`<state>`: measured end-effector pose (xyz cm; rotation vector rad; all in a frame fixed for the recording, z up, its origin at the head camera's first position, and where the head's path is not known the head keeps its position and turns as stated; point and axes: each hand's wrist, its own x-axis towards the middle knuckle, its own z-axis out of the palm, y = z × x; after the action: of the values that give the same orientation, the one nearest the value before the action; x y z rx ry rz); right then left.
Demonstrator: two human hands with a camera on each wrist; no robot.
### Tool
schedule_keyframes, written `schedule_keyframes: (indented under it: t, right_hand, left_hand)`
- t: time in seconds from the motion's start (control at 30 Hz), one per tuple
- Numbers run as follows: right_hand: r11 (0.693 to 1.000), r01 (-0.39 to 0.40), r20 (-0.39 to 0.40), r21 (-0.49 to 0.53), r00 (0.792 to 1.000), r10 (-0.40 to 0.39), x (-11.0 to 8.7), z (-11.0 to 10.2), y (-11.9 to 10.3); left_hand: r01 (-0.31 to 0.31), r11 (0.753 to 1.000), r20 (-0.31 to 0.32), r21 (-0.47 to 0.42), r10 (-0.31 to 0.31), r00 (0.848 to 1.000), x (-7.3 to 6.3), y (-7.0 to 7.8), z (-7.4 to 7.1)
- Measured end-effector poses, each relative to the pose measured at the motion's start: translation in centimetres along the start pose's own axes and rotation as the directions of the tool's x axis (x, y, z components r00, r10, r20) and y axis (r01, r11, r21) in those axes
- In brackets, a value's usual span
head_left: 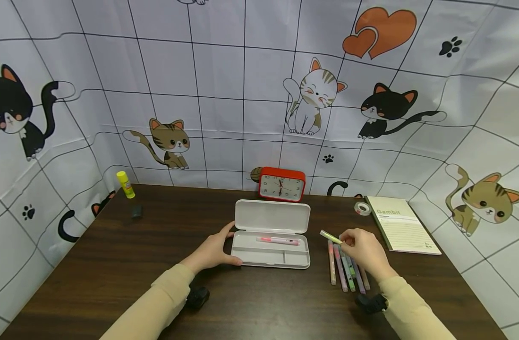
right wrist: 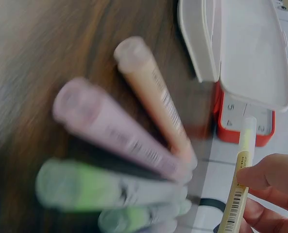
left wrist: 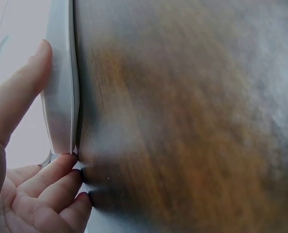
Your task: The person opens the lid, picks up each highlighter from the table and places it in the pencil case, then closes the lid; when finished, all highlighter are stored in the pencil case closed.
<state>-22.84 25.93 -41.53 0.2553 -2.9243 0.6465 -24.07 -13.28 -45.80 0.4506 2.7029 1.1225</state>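
Currently right hand [head_left: 364, 249] pinches yellow marker [head_left: 330, 237], long axis slanting toward the open pencil case [head_left: 272, 216] just left of it; left hand [head_left: 212, 251], farther from marker, grips case's left end.

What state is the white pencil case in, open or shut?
Open: the white pencil case has its lid swung back, and a pink pen shows inside it in the head view.

The head view is bright and evenly lit. Pale glare hazes the blurred table [left wrist: 173, 121] in the left wrist view; the right wrist's nearest pens [right wrist: 124, 136] look unfocused.
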Motion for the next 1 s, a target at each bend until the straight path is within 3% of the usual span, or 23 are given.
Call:
schedule_keyframes:
  t: [0.73,1.0]
  right_hand:
    - [0.984,0.179,0.035,0.024,0.983,-0.179,2.5,3.7,-5.5]
    - [0.984,0.178,0.049,0.012,0.983,-0.179,2.9,5.3,-7.5]
  left_hand:
    - [0.013,1.000,-0.003,-0.004,-0.013,1.000,0.0,0.1,-0.1]
    - [0.013,1.000,-0.003,0.000,-0.013,1.000,0.1,0.0,0.0]
